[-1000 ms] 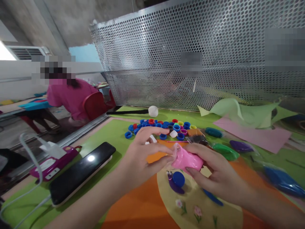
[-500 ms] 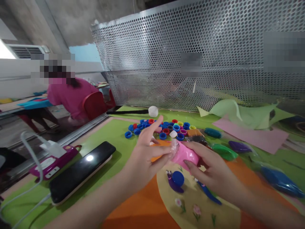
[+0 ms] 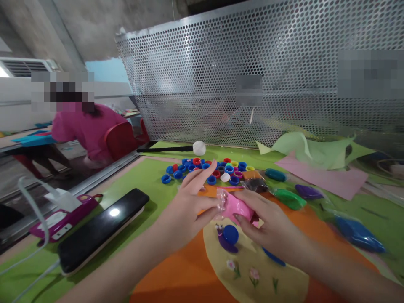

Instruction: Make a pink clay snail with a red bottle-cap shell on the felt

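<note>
A plastic bag of pink modelling clay (image 3: 236, 206) is held between my two hands, above the paper picture. My right hand (image 3: 265, 214) grips the clay-filled part, thumb in front and fingers behind. With some fingers raised, my left hand (image 3: 197, 198) pinches the clear plastic end of the bag. Below lies a cream paper oval (image 3: 246, 290) on orange paper (image 3: 170, 269). It carries a purple snail with a blue cap shell (image 3: 230, 234) and small clay flowers (image 3: 254, 275). A second blue snail body (image 3: 274, 256) is partly hidden under my right hand.
Several bottle caps (image 3: 211, 180) lie behind my hands. Bagged clay in green (image 3: 288, 199), purple (image 3: 308, 192) and blue (image 3: 358, 233) sits at right. A black power bank or phone (image 3: 104, 229) and a purple power strip (image 3: 65, 219) are at left. A perforated metal panel (image 3: 195, 84) stands behind.
The view has shifted slightly, so most things sit a little further left. My hands keep hold of the pink clay bag, and the right hand covers more of the second snail.
</note>
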`<state>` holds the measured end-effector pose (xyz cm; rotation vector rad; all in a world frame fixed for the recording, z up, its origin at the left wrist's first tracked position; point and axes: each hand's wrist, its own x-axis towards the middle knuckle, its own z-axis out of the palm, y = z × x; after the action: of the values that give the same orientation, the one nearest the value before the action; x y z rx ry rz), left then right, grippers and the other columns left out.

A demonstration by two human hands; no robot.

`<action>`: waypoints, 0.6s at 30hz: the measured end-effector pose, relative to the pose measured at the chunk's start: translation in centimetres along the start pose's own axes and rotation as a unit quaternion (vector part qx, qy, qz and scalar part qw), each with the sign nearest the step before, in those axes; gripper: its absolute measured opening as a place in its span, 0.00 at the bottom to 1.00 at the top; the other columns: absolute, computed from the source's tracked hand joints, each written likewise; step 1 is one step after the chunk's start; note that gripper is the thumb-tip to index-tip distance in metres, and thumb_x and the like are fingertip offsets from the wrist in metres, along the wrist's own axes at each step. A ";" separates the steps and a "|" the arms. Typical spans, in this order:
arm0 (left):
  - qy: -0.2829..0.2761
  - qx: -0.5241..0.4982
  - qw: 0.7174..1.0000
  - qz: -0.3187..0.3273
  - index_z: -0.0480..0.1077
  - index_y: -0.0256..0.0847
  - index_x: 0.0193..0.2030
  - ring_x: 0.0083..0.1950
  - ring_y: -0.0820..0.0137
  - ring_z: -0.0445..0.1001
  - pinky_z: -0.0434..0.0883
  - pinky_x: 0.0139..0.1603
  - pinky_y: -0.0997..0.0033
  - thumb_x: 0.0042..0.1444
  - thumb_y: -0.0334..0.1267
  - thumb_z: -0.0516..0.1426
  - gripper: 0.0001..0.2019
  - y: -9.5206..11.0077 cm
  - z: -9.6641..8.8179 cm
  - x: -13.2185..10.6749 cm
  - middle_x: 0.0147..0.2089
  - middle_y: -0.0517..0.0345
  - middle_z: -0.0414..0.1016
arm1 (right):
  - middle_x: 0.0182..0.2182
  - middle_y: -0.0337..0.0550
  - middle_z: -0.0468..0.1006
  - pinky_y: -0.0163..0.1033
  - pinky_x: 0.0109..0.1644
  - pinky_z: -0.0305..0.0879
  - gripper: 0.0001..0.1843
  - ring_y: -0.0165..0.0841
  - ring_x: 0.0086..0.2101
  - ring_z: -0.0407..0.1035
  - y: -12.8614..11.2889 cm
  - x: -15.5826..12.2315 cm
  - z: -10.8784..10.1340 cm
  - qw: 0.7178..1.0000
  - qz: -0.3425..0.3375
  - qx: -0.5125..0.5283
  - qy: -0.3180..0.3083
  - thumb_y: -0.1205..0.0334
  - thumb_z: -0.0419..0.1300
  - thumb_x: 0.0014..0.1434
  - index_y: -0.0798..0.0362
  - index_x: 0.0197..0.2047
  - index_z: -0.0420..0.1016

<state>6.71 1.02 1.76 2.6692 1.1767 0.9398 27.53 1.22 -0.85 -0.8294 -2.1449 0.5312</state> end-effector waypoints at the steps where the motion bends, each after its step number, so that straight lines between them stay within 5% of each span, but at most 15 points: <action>1: 0.001 -0.002 1.000 -0.006 0.75 0.45 0.33 0.64 0.50 0.50 0.64 0.53 0.44 0.61 0.36 0.52 0.11 0.0 0.2 0.0 0.69 0.60 0.45 | 0.39 0.43 0.71 0.39 0.37 0.68 0.13 0.33 0.36 0.68 0.1 -0.1 0.0 1.000 0.004 -0.005 -0.008 0.67 0.51 0.60 0.52 0.49 0.65; 7: 0.032 0.017 0.999 0.027 0.74 0.42 0.34 0.63 0.56 0.54 0.68 0.51 0.56 0.60 0.30 0.51 0.11 0.5 0.5 -0.1 0.68 0.55 0.48 | 0.40 0.47 0.71 0.50 0.41 0.68 0.14 0.39 0.39 0.68 0.1 -0.2 0.3 0.999 0.005 -0.026 -0.032 0.67 0.49 0.61 0.56 0.49 0.66; 11: 0.056 0.067 0.994 0.065 0.73 0.38 0.30 0.63 0.57 0.55 0.63 0.58 0.54 0.60 0.29 0.52 0.11 1.0 0.0 0.1 0.67 0.51 0.50 | 0.44 0.49 0.71 0.53 0.43 0.69 0.16 0.42 0.42 0.68 -0.2 -0.2 0.1 0.999 -0.013 -0.039 -0.020 0.68 0.50 0.61 0.57 0.53 0.64; 18: 0.091 0.113 0.982 0.120 0.73 0.39 0.33 0.61 0.60 0.58 0.67 0.56 0.57 0.61 0.30 0.53 0.09 1.0 -0.6 0.4 0.65 0.51 0.54 | 0.44 0.50 0.72 0.55 0.42 0.71 0.16 0.43 0.42 0.70 -1.1 -0.2 -0.4 0.998 -0.024 -0.058 0.002 0.68 0.49 0.61 0.57 0.52 0.64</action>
<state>7.25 0.46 2.73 3.0164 1.0661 1.1722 27.51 0.30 -0.07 -0.8402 -2.2031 0.3827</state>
